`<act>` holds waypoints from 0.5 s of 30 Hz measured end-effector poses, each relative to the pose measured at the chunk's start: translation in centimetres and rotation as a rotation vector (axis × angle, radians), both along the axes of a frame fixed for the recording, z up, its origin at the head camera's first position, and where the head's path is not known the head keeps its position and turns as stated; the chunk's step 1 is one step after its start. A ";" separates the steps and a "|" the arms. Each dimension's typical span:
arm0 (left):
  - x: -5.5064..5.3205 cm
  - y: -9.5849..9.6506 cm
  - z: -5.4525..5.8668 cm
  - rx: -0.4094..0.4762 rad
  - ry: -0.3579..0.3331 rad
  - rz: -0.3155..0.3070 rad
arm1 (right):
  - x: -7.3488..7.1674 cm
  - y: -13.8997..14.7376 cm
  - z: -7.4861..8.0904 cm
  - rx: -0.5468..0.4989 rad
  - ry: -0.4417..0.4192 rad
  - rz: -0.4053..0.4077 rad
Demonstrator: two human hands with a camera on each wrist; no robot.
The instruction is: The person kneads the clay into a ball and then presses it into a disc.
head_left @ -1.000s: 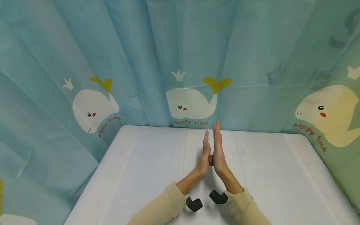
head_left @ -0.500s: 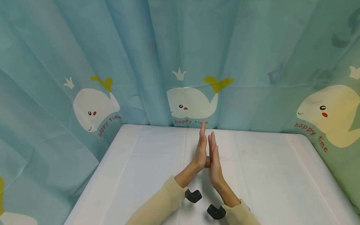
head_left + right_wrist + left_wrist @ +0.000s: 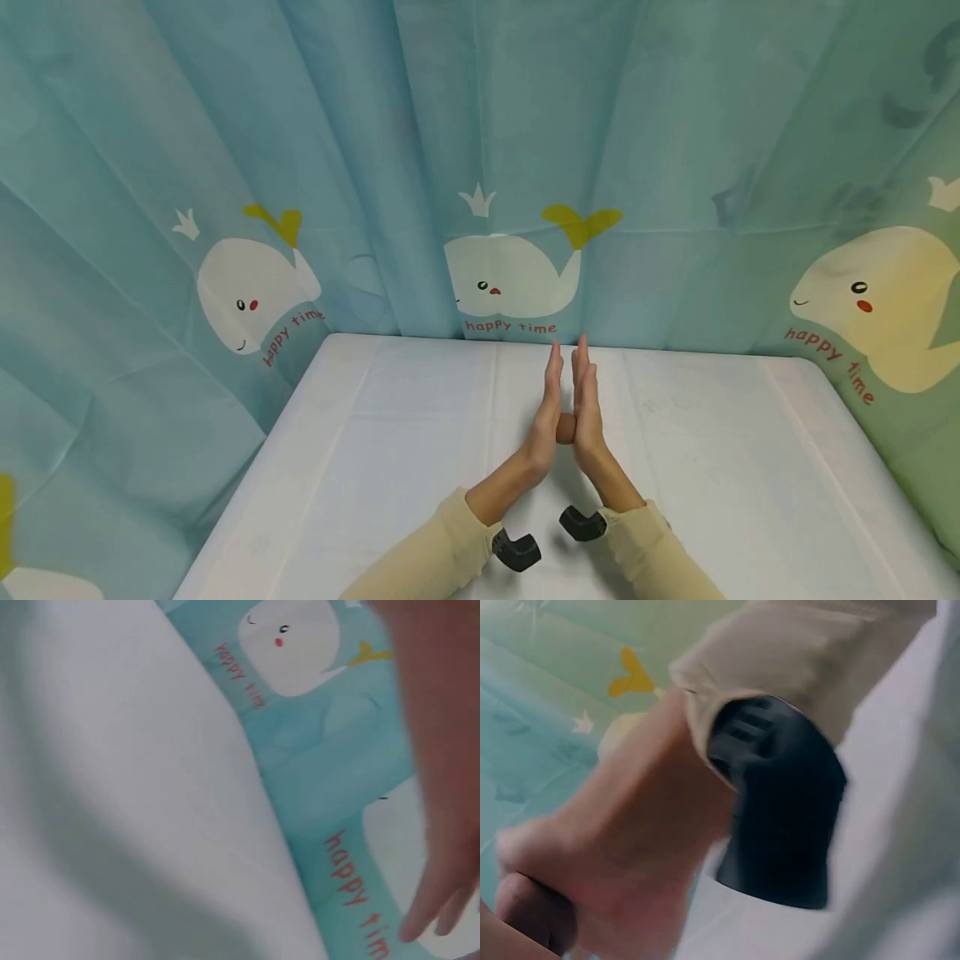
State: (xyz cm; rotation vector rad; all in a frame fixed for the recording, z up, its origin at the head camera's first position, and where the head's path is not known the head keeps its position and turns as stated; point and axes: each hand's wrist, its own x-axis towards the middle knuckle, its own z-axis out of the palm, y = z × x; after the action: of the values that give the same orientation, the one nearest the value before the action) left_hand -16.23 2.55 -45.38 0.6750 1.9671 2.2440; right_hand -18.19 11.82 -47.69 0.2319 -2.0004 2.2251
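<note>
A small brown ball, like a lump of clay [image 3: 566,428], sits between two upright palms in the head view. My left hand [image 3: 545,427] presses it from the left, fingers straight and pointing away. Facing it, my right hand [image 3: 588,421] is just as straight, its palm against the ball's right side. A narrow gap shows between the fingertips of the two hands. In the left wrist view the ball [image 3: 536,913] lies against the base of the right palm [image 3: 622,877]. The right wrist view has a blurred hand [image 3: 450,877] at its right edge; the ball is hidden there.
Under the hands is a table with a white cover [image 3: 420,450]. Behind its far edge hangs a blue-green curtain [image 3: 675,167] printed with whales. Black wrist cameras [image 3: 516,551] sit on both beige sleeves [image 3: 435,550], close to each other.
The palms slide in opposite directions along the ball. Half a second ago the left hand was farther forward; since then it has come back and the right has moved forward, fingertips now nearly level.
</note>
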 end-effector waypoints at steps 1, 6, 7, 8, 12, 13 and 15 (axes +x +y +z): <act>0.0 0.0 0.0 0.001 -0.012 0.007 | 0.1 -0.1 -0.3 -0.002 -0.012 -0.001; -0.8 0.0 -0.6 0.002 -0.057 0.101 | 1.5 -1.4 -0.4 0.031 0.017 0.013; -1.1 -0.1 -0.8 0.002 -0.058 0.123 | 1.9 -1.7 -0.2 0.045 0.035 0.021; -1.5 -0.2 -1.0 0.000 -0.055 0.143 | 2.3 -1.9 0.1 0.058 0.054 0.026; -2.4 -0.3 -2.1 -0.015 -0.034 0.177 | 3.6 -2.5 1.4 0.103 0.117 0.041; -2.4 -0.3 -2.3 -0.013 -0.026 0.170 | 3.6 -2.4 1.7 0.104 0.130 0.039; -2.1 0.0 -2.4 -0.009 -0.028 0.143 | 3.2 -2.0 2.3 0.095 0.134 0.027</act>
State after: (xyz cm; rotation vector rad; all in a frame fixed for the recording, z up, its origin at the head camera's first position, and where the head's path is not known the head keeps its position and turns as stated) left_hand -18.37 2.50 -47.78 0.5141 2.0732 2.3080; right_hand -15.02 9.79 -45.41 0.4091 -2.0441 2.0725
